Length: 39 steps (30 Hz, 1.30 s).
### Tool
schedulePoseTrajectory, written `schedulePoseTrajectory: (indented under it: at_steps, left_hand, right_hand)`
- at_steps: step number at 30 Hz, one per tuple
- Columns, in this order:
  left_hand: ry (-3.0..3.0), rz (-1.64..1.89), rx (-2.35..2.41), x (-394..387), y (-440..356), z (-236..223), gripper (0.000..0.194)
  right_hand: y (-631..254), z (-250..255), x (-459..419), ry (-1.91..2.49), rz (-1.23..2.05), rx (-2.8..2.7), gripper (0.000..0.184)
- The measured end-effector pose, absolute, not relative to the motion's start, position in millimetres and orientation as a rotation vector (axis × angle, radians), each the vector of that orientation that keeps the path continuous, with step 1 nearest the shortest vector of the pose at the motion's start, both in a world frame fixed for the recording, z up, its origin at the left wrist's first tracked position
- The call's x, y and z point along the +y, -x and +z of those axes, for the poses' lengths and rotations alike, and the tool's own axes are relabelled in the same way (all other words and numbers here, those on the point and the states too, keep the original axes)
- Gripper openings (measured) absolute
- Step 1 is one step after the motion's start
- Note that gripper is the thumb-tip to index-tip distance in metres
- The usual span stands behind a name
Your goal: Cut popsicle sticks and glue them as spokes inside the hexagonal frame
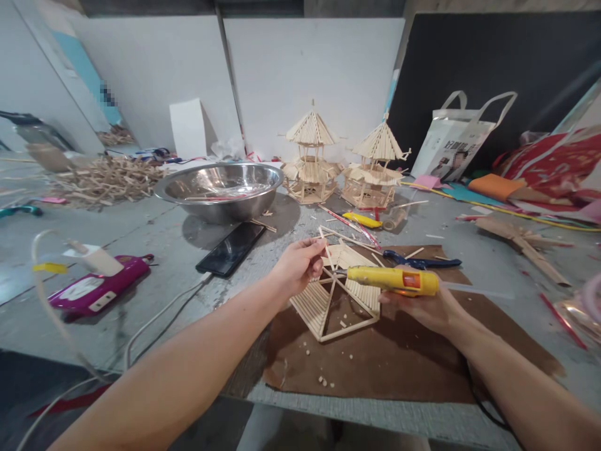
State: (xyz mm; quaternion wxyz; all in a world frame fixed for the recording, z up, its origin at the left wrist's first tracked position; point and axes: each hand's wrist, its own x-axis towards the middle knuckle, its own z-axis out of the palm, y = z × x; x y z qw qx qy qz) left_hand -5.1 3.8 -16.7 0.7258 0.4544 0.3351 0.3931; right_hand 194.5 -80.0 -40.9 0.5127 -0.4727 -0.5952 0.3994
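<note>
My right hand (425, 305) is closed round a yellow hot glue gun (394, 279), with a clear glue stick (479, 290) poking out of its back. The gun's nozzle points left, close to the stick in my other hand. Between thumb and fingers, my left hand (303, 263) pinches a thin wooden stick (327, 250). Below both hands lies a six-sided wooden stick frame (350, 329). Some of its wedges are filled with rows of sticks, while the front one is open. Brown cardboard (375, 369) lies under it, dotted with small wood bits.
Two stick pagodas (312, 169) (375, 166) stand behind, beside a steel bowl (220, 188). Blue pliers (422, 260) and a yellow cutter (362, 220) lie beyond the frame. A phone (232, 249), a purple power strip (101, 285) and cables occupy the left, with a stick pile (110, 178) behind.
</note>
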Motion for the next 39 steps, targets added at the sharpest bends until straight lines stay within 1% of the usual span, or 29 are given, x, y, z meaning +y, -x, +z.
schedulePoseTrajectory:
  at_steps: [3,8,15,20,23,27,32,39]
  left_hand:
    - [-1.001,0.858,0.744,2.8,4.7,-15.1,0.019]
    - [-0.990,0.876,0.764,1.9,3.7,-13.9,0.020]
    - [-1.024,0.869,0.746,1.2,3.4,-14.6,0.020]
    - [-1.069,0.838,0.759,-1.2,2.6,-12.8,0.020]
    - [-1.148,0.819,0.774,-3.6,1.7,-12.3,0.019]
    - [-1.349,0.792,0.787,-7.3,0.4,-14.2,0.020]
    - [-1.544,0.728,0.797,-10.6,-0.8,-15.9,0.021]
    - [-1.726,0.718,0.871,-13.3,-1.3,-13.3,0.021]
  right_hand:
    - [-193.4,-37.5,-80.9,1.104,1.057,-1.379,0.029]
    - [-193.0,-34.7,-81.4,1.106,1.034,-1.373,0.032]
    - [-190.4,-31.4,-81.7,1.149,0.978,-1.474,0.027]
    - [-195.2,-37.2,-79.5,1.149,0.909,-1.417,0.024]
    - [-197.6,-36.3,-77.4,1.184,0.813,-1.374,0.023]
    - [-197.6,-24.9,-76.5,1.276,0.623,-1.402,0.016]
    - [-197.8,-15.3,-77.1,1.302,0.636,-1.378,0.015]
    - [-198.4,-18.4,-77.0,1.321,0.627,-1.394,0.012]
